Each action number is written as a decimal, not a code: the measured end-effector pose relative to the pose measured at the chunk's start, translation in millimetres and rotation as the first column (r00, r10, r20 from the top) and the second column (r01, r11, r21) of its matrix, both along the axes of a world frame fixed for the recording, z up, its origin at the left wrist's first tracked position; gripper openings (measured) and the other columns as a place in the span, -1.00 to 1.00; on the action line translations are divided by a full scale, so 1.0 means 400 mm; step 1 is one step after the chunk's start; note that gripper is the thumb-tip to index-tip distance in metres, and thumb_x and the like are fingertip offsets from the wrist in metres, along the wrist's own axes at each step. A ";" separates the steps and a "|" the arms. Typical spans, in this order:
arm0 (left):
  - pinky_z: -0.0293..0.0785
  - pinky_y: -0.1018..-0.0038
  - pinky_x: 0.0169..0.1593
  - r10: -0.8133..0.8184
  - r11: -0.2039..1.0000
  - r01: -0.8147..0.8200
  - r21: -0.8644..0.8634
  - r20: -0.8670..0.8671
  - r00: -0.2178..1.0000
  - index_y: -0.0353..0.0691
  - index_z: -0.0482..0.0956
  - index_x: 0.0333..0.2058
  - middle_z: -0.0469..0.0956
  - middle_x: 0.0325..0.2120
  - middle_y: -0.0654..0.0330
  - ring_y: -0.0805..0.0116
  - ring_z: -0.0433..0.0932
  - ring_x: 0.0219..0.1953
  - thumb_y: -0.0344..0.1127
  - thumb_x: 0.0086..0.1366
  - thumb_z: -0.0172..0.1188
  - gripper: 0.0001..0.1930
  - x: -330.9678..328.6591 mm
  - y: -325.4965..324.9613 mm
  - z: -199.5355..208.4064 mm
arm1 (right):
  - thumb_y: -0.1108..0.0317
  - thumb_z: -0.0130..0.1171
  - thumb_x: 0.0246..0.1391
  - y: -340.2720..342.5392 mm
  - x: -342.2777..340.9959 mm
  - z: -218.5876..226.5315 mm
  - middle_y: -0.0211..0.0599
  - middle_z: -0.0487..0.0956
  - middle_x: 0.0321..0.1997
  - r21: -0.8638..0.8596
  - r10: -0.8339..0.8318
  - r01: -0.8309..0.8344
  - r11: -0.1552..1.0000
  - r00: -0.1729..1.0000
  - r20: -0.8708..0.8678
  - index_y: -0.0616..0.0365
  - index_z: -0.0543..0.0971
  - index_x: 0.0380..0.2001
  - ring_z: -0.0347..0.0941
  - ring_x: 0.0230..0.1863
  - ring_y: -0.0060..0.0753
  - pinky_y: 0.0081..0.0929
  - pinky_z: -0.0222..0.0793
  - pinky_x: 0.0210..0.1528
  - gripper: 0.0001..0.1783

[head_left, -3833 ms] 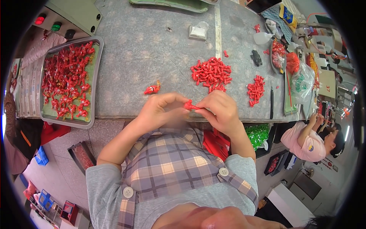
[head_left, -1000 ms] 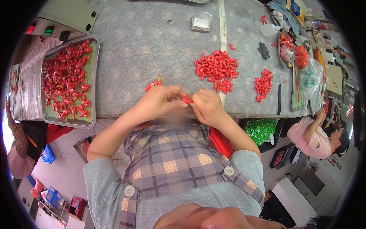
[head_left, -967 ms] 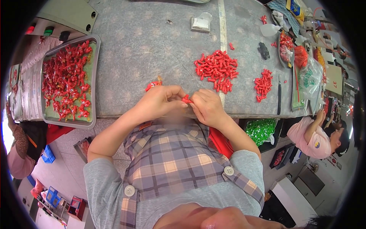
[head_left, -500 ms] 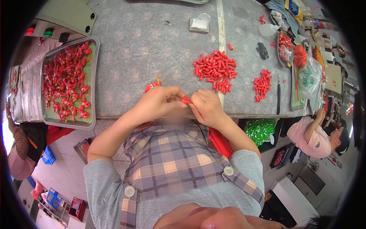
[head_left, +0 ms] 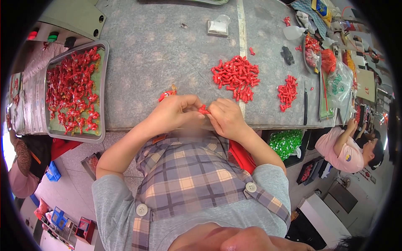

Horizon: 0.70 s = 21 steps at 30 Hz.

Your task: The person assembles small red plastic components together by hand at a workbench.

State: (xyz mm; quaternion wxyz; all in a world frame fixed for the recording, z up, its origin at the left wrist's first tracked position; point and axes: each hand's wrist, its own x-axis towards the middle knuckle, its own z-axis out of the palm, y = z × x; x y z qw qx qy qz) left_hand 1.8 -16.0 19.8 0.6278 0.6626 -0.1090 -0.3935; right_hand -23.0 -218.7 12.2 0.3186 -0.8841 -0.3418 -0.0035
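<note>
At the table's front edge, a small red molded piece [head_left: 203, 110] is pinched between both my hands. My left hand [head_left: 178, 109] is closed, its thumb and forefinger on the piece's left side. My right hand [head_left: 226, 118] is closed too, thumb and fingers pressing the right side; my fingers hide part of the piece. Just beyond my left hand lies a red figure with a yellow part [head_left: 168, 93]. Farther to the right of it is a heap of small red pieces [head_left: 236, 78], and a smaller heap of red pieces [head_left: 288, 93] lies beyond that.
On the left stands a metal tray [head_left: 104, 83] with many red figures. A black-handled knife [head_left: 305, 104] lies right of the small heap. A small clear container [head_left: 218, 27] sits at the back. Another person [head_left: 343, 150] works at the far right.
</note>
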 end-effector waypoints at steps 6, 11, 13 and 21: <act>0.40 0.54 -0.37 0.018 0.998 -0.027 0.055 0.166 0.986 -0.30 0.49 -0.36 0.55 -0.53 0.17 0.46 0.52 -0.47 -0.36 0.10 0.20 -0.83 -0.026 0.001 0.008 | 0.40 0.11 -0.17 -0.002 -0.004 0.004 -0.32 0.31 -0.61 -0.015 0.033 -0.032 0.999 0.996 0.088 0.13 0.34 -0.58 0.28 -0.52 -0.28 -0.39 0.18 -0.47 -0.86; 0.42 0.47 -0.38 0.063 0.998 -0.047 -0.044 0.503 0.862 -0.27 0.53 -0.38 0.55 -0.48 0.12 0.22 0.55 -0.45 -0.38 0.03 0.24 -0.84 -0.044 0.005 0.014 | 0.35 0.09 -0.25 -0.005 0.000 0.059 -0.41 0.24 -0.63 -0.088 0.114 -0.092 0.992 0.947 0.300 0.07 0.32 -0.64 0.22 -0.56 -0.41 -0.48 0.12 -0.51 -0.86; 0.42 0.43 -0.39 0.106 0.992 -0.044 -0.115 0.622 0.776 -0.24 0.54 -0.39 0.56 -0.47 0.14 0.18 0.55 -0.43 -0.40 -0.01 0.25 -0.84 -0.041 0.004 0.013 | 0.33 0.06 -0.28 -0.008 0.010 0.076 -0.45 0.22 -0.63 -0.142 0.178 -0.134 0.981 0.911 0.372 0.04 0.32 -0.64 0.19 -0.56 -0.47 -0.51 0.09 -0.52 -0.87; 0.44 0.42 -0.39 0.131 0.991 -0.070 -0.116 0.708 0.694 -0.23 0.54 -0.40 0.56 -0.47 0.14 0.19 0.55 -0.45 -0.42 -0.04 0.26 -0.83 -0.055 0.005 0.024 | 0.32 0.05 -0.30 -0.003 0.007 0.082 -0.46 0.21 -0.63 -0.135 0.193 -0.152 0.979 0.900 0.391 0.04 0.33 -0.64 0.19 -0.57 -0.47 -0.53 0.09 -0.53 -0.87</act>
